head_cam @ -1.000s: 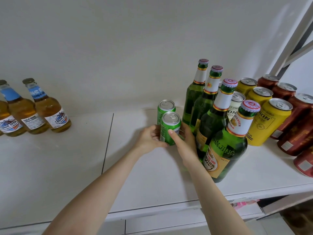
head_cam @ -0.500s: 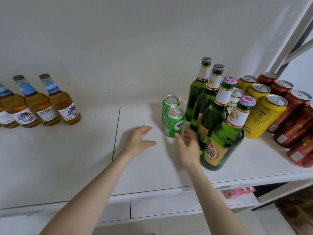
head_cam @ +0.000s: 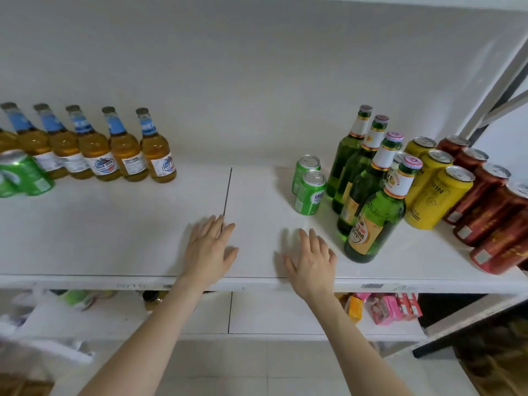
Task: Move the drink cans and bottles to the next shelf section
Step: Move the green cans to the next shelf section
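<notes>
I record a white shelf (head_cam: pixel 114 224) whose right section holds upright green beer bottles (head_cam: pixel 371 195), my left hand (head_cam: pixel 208 250) and right hand (head_cam: pixel 311 261) over its front edge, fingers straight and grasping nothing, and two green cans (head_cam: pixel 310 192) standing untouched just left of those bottles.

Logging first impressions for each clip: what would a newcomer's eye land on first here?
The left hand and right hand spread open and empty over the white shelf's front. To their right crowd green bottles, yellow cans and red cans; amber bottles line the back left.
</notes>
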Demonstrator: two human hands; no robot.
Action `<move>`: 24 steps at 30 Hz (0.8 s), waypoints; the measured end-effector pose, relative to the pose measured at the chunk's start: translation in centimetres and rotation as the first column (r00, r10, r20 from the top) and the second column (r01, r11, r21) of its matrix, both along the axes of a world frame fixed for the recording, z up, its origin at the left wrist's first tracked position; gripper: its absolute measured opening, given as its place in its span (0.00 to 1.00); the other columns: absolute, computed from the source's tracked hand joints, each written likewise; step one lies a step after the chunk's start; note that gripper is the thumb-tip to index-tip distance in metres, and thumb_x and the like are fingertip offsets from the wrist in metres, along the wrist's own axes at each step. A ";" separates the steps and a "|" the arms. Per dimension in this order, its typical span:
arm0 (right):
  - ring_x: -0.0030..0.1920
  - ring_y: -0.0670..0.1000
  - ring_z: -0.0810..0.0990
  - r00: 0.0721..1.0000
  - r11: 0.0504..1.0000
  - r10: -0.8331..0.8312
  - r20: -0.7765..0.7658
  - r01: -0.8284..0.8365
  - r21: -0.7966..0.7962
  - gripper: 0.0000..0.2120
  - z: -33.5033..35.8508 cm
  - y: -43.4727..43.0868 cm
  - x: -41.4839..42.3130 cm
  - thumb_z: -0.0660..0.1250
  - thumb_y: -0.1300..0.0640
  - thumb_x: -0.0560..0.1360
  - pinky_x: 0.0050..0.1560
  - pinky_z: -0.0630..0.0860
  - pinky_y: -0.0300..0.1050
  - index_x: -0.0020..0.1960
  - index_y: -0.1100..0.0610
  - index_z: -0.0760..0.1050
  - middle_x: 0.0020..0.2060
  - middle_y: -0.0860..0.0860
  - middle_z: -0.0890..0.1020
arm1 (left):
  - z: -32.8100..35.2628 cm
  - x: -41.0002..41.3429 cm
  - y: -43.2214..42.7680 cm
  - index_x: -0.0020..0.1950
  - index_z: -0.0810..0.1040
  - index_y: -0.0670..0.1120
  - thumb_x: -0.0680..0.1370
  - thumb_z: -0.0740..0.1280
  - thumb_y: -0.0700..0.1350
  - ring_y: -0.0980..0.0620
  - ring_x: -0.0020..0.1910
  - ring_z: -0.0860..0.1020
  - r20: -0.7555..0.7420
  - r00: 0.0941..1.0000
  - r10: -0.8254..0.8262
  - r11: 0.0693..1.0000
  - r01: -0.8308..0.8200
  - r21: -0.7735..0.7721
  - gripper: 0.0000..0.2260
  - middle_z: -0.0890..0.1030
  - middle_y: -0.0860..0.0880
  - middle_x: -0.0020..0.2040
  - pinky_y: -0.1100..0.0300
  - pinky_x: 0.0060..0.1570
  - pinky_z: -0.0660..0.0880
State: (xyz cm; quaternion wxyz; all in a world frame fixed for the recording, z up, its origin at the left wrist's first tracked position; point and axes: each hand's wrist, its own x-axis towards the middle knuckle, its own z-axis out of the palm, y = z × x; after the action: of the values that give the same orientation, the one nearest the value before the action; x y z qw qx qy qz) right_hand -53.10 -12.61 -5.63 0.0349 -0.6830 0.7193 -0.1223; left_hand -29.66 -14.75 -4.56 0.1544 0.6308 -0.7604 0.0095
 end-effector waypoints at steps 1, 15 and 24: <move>0.77 0.57 0.58 1.000 1.000 0.009 -0.025 -0.009 0.010 0.34 0.1 0.6 0.5 0.53 0.37 0.80 0.74 0.57 0.56 0.80 0.52 0.52 0.79 0.54 0.57 | 0.0 0.6 0.8 0.71 0.74 0.46 0.77 0.69 0.52 0.41 0.76 0.65 0.021 1.000 0.008 1.000 -0.008 -0.007 0.24 0.69 0.42 0.75 0.40 0.73 0.57; 0.79 0.54 0.53 0.994 0.998 -0.052 -0.091 0.054 0.011 0.34 2.0 4.7 15.2 0.50 0.36 0.80 0.76 0.51 0.59 0.80 0.52 0.49 0.80 0.53 0.54 | 1.4 17.0 6.2 0.81 0.53 0.54 0.81 0.53 0.62 0.46 0.81 0.47 0.160 0.987 0.020 0.997 -0.031 0.069 0.29 0.51 0.47 0.82 0.42 0.78 0.46; 0.79 0.54 0.52 0.998 0.999 -0.026 -0.057 0.028 0.029 0.34 2.0 5.9 27.8 0.52 0.36 0.80 0.76 0.50 0.60 0.80 0.51 0.50 0.80 0.53 0.54 | 1.1 29.1 8.9 0.81 0.52 0.55 0.81 0.51 0.63 0.46 0.81 0.46 0.224 0.971 0.078 0.989 -0.103 0.102 0.29 0.50 0.47 0.82 0.42 0.77 0.45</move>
State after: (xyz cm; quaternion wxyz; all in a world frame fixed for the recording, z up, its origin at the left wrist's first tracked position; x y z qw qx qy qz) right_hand -25.35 -6.67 -3.68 0.0231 -0.6758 0.7308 -0.0929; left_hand -0.53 -5.86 -3.50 0.0328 0.6676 -0.7425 0.0432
